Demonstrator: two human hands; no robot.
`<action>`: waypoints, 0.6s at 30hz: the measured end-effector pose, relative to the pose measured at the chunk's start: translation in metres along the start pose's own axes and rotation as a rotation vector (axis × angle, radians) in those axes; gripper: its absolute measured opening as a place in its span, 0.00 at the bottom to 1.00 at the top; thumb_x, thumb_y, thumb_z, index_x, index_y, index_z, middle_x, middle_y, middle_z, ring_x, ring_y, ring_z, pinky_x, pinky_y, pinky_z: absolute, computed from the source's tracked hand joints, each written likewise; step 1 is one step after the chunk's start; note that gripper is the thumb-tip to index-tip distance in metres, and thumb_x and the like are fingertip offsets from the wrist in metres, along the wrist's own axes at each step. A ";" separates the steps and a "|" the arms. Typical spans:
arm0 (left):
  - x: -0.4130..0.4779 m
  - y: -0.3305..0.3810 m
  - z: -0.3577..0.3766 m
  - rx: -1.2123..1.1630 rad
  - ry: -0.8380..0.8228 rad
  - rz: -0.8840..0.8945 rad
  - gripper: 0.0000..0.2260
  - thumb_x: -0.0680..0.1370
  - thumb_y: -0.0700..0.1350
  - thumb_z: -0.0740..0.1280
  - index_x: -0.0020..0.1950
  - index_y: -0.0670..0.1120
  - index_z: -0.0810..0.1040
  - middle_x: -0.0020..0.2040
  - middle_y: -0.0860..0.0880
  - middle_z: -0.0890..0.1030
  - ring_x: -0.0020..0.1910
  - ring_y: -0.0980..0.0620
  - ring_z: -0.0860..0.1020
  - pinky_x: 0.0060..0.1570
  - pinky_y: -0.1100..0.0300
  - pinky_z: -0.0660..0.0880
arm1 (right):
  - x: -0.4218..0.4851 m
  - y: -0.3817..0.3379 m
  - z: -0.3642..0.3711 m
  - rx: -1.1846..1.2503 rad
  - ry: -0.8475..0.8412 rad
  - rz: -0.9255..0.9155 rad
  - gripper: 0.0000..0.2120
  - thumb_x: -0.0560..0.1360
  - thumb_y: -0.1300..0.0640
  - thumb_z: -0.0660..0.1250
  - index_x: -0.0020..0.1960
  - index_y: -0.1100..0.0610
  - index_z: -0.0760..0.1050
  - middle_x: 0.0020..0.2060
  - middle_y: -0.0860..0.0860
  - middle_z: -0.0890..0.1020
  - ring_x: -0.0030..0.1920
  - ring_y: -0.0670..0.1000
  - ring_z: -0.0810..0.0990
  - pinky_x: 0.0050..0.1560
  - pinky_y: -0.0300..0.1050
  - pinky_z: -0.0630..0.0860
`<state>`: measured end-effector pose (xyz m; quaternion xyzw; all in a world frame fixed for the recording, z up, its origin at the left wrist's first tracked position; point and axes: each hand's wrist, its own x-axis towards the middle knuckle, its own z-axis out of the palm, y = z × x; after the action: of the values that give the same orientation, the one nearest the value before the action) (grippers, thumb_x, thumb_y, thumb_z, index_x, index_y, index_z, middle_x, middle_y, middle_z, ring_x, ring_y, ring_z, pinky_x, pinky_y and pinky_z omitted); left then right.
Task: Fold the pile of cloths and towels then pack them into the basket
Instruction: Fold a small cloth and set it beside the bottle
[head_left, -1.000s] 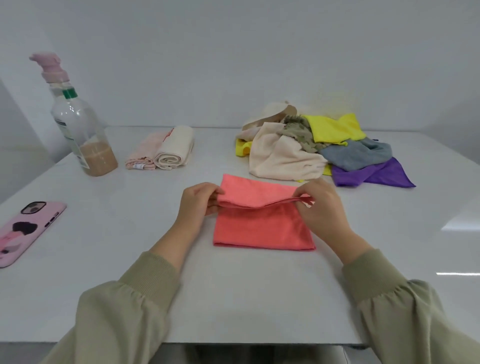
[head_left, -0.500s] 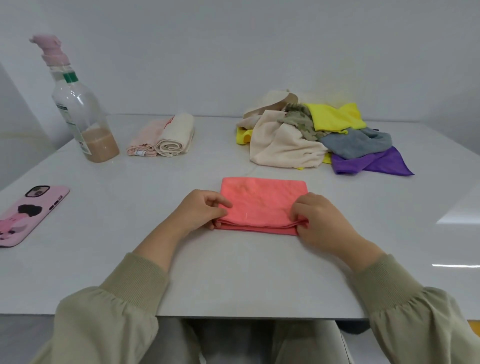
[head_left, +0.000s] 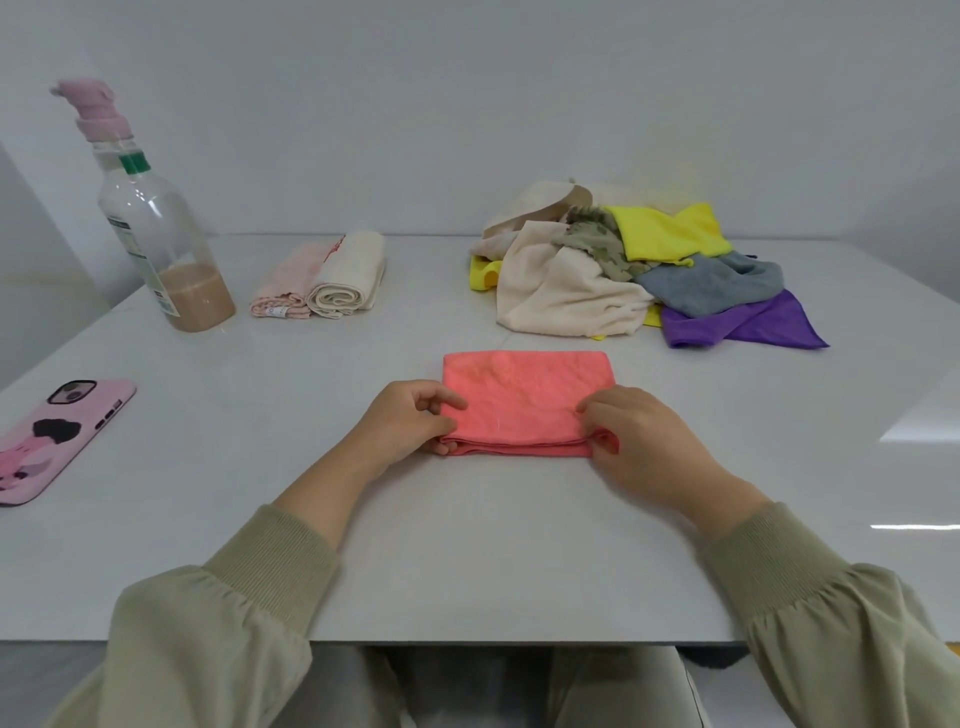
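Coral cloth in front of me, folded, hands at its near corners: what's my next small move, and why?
Probably fold the coral cloth across once more, right hand carrying its end toward the left hand. It lies flat as a wide rectangle, layers aligned at the near edge, while the two finished towels are narrower bundles.

Coral cloth (head_left: 524, 402) folded flat, table centre; unfolded pile (head_left: 634, 270) behind, right.

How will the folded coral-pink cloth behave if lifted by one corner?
It would probably flop and unfold: the folded coral-pink cloth shows loose stacked layers at its near edge. It looks thin, so likely light. The left hand and right hand pinch its near corners, which should keep the fold.
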<state>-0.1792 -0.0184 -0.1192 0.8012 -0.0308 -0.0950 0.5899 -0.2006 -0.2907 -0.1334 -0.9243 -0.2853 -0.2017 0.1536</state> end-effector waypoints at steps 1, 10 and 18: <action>0.000 -0.001 0.000 0.025 0.004 0.010 0.12 0.74 0.29 0.66 0.46 0.45 0.81 0.35 0.46 0.73 0.26 0.54 0.79 0.30 0.64 0.78 | 0.000 0.000 0.000 0.000 0.020 -0.007 0.06 0.62 0.66 0.64 0.37 0.58 0.75 0.36 0.53 0.79 0.38 0.57 0.77 0.39 0.51 0.75; 0.007 0.006 0.005 0.751 0.220 0.173 0.14 0.75 0.48 0.66 0.30 0.47 0.74 0.32 0.51 0.76 0.34 0.50 0.72 0.35 0.58 0.67 | 0.014 -0.013 -0.010 0.364 -0.004 0.296 0.14 0.75 0.59 0.65 0.31 0.61 0.73 0.27 0.53 0.76 0.29 0.45 0.69 0.36 0.48 0.70; 0.052 0.012 0.011 0.484 0.468 0.085 0.12 0.77 0.40 0.59 0.54 0.48 0.80 0.54 0.48 0.80 0.55 0.47 0.76 0.49 0.59 0.69 | 0.068 -0.016 0.030 -0.133 -0.353 0.464 0.26 0.81 0.43 0.50 0.76 0.52 0.54 0.76 0.54 0.55 0.76 0.56 0.52 0.73 0.58 0.49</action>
<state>-0.1295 -0.0404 -0.1169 0.9161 0.0505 0.1264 0.3771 -0.1501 -0.2342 -0.1260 -0.9936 -0.0747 -0.0158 0.0826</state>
